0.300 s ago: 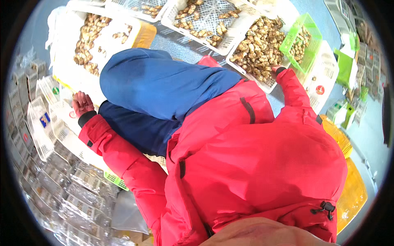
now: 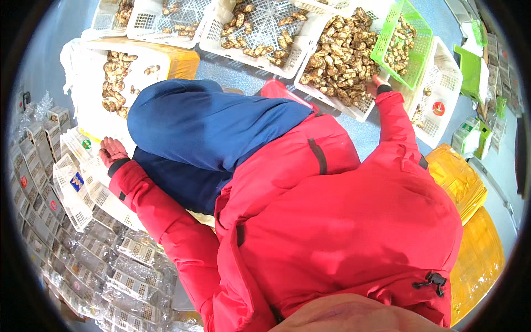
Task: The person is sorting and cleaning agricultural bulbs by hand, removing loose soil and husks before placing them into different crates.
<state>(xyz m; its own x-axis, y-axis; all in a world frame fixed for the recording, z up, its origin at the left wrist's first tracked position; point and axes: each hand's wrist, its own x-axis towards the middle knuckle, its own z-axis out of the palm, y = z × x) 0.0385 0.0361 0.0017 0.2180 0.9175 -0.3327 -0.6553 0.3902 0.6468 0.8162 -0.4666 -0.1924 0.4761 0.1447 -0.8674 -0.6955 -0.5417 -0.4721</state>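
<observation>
**Head view: both arms spread, right hand at the shellfish, left hand at the packs**

Head view shows the person in a red padded jacket (image 2: 343, 221) and blue trousers (image 2: 210, 127), crouched over a pale blue floor (image 2: 354, 138); the right hand (image 2: 374, 86) rests on the heap of brown shellfish (image 2: 340, 61) in the white slotted plastic crate (image 2: 359, 113) at the upper right, just beside the tilted green plastic basket (image 2: 412, 41); its fingers are mostly hidden, so I cannot tell whether it grasps anything; the left hand (image 2: 112, 149) lies loosely curled, holding nothing visible, on the white perforated trays (image 2: 83, 177) at the left edge, near rows of clear-wrapped packs (image 2: 110, 265); against the frame a moment earlier, both hands sit in almost the same places, so the reach has barely advanced.
</observation>
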